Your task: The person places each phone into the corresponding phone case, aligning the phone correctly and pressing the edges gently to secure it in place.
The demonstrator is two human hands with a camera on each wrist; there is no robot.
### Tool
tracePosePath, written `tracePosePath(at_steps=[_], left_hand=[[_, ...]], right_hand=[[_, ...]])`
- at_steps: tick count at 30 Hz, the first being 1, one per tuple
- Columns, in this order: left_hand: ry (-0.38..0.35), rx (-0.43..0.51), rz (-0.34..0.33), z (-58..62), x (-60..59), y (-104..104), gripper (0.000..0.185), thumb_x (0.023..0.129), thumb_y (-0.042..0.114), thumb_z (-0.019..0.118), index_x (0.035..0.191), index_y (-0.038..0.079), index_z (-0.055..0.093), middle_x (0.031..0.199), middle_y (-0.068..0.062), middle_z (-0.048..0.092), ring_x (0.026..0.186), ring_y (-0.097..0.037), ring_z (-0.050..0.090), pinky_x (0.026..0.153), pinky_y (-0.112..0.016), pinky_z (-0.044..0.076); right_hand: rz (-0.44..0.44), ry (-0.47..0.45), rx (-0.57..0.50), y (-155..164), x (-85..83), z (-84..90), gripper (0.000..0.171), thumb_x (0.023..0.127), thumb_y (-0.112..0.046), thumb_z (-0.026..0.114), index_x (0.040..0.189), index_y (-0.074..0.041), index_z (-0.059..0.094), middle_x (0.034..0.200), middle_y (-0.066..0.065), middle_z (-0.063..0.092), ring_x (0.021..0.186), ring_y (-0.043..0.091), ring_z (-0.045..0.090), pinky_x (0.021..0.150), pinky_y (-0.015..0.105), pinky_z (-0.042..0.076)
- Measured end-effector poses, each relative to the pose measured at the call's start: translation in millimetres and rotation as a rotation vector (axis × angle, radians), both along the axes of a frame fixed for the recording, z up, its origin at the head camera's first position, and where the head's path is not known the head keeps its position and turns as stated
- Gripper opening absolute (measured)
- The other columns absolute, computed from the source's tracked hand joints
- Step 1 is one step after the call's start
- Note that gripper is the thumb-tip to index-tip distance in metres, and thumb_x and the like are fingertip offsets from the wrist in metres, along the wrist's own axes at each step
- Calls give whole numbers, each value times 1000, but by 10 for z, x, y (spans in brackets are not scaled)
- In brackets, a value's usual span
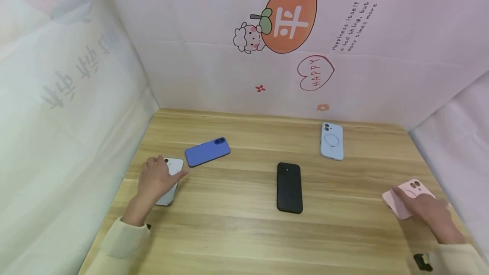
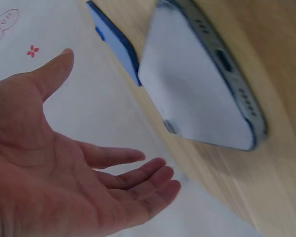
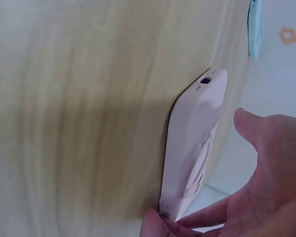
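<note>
Right hand (image 1: 431,211), lower right of the head view, rests spread fingers on the pink phone (image 1: 406,197); left hand (image 1: 156,180), open, covers the white phone (image 1: 172,181) on the tabletop (image 1: 244,232). Backdrop reads "HAPPY" (image 1: 315,74). Only the right wrist view shows pink's port.

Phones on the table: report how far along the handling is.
Done: nothing looks gathered; five phones lie apart on the wooden table. In hand: the left hand hovers open over the white phone, and the right hand touches the pink phone at its edge, neither lifted. Left: the blue phone, black phone and light blue phone lie untouched.
</note>
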State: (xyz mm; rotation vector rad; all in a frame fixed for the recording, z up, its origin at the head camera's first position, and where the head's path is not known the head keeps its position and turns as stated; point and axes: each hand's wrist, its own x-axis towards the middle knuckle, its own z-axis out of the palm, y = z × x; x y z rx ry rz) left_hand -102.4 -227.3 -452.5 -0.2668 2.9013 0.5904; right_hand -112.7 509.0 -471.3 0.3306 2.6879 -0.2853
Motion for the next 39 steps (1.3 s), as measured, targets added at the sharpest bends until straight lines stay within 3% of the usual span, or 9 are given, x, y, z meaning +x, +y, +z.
tracePosePath(at_steps=[4,7,10,14,19,26,29,34,39], left_hand=[[-55,-55,2,-71,30,-53,101,96,59,70,130,-31,42,125,-51,46,117,-61,49,87,-66,52],[-108,-63,10,-112,40,-75,105,94,61,71,131,-32,40,127,-50,44,122,-61,46,88,-67,52],[-145,-66,23,-146,37,-85,111,92,61,73,135,-34,35,134,-53,37,129,-64,40,91,-69,52],[-158,-84,43,-180,30,-94,110,91,58,76,131,-36,35,132,-54,36,124,-62,41,87,-65,54],[-152,-91,38,-198,36,-95,99,91,53,78,122,-35,43,125,-50,38,118,-57,41,80,-61,56],[-145,-57,28,-183,19,-92,81,94,41,77,117,-31,48,120,-45,39,117,-55,39,78,-60,56],[-153,-49,36,-187,-2,-98,82,94,37,77,120,-33,44,118,-44,40,116,-55,41,80,-61,56],[-139,-31,43,-181,-30,-121,79,90,34,81,119,-30,45,118,-43,41,114,-53,43,81,-63,55],[-111,1,71,-186,-26,-152,82,85,32,86,119,-27,42,117,-43,44,109,-51,47,78,-60,56]], right_hand=[[-54,2,-1,-42,-58,-9,110,104,-73,30,118,35,48,122,57,48,105,75,48,83,74,45],[-62,5,27,-63,-103,-28,113,102,-76,32,116,34,51,122,59,46,109,79,43,87,80,41],[-32,29,51,-44,-148,-61,108,101,-76,35,106,29,59,112,55,55,103,71,51,89,77,38],[10,52,49,-6,-200,-96,97,101,-72,42,94,23,63,97,45,62,90,57,59,87,71,38],[-12,64,31,-15,-232,-102,93,97,-67,55,96,25,57,94,43,61,85,50,58,85,68,38],[-1,79,21,-22,-208,-71,78,94,-65,62,85,13,59,80,26,63,73,32,57,76,52,40],[7,65,29,-8,-214,-40,85,92,-67,63,90,18,59,82,29,64,74,32,58,73,48,40],[20,49,50,5,-238,-27,103,90,-70,66,105,31,52,94,42,63,81,39,62,79,56,41],[12,58,56,-25,-233,-16,109,88,-71,69,108,34,48,96,44,61,84,44,60,82,59,41]])
